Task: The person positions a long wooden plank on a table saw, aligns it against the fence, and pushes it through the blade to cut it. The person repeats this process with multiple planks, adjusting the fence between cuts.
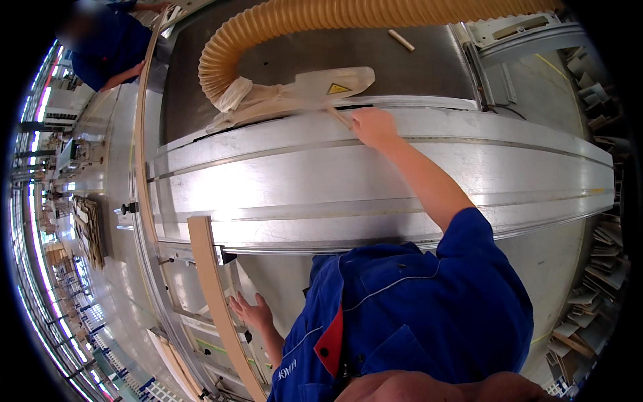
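My right hand (374,127) reaches across the silver sliding table (362,171) of a panel saw. Its fingers are closed round a thin wooden stick (339,116), whose far end points at the pale blade guard (335,83) with a yellow warning triangle. The blade itself is hidden. Low on the left, my left hand (252,310) is held with its fingers apart and nothing in it. Beside it a long wooden board (213,288) lies over the side frame, its end at the table's near edge; I see no contact between hand and board.
A ribbed yellow extraction hose (268,30) arches over the dark machine bed (418,74), where a short wooden offcut (402,40) lies. A co-worker (107,43) stands at the far left, one hand by a long wooden strip (141,134). Stacked offcuts (589,295) line the right.
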Available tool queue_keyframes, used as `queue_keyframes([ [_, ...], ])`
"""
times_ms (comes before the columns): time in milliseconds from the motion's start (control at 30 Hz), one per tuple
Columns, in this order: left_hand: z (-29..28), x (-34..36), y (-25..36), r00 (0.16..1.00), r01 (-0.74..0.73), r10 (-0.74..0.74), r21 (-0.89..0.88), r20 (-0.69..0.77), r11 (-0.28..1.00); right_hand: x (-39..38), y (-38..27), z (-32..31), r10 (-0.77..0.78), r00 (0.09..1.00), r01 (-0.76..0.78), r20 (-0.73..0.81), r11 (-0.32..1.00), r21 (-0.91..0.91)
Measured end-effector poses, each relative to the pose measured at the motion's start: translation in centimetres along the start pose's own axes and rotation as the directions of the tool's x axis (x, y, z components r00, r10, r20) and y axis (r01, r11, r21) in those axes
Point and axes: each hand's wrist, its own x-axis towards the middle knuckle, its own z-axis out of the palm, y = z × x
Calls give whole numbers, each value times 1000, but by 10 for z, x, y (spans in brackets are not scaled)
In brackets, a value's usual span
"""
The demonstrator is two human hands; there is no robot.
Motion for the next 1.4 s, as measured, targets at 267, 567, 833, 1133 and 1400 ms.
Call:
queue_keyframes([
  [267,2,-12,0,1000,-12,12,18,-5,1000,-48,-15,-15,193,966,-181,-171,980,83],
  [567,13,-20,-17,999,-3,1,-56,-50,998,-39,47,-38,254,959,-215,124,941,-262],
  [833,20,-19,-63,988,-1,3,12,-152,1000,13,137,-147,-48,903,-27,-427,985,-168],
  [1133,-19,20,-184,946,296,-306,99,110,950,-334,276,-121,709,524,-821,-472,275,-500],
  [1400,-24,22,-220,886,396,-414,125,209,910,-462,144,-99,401,889,-308,222,882,-356],
])
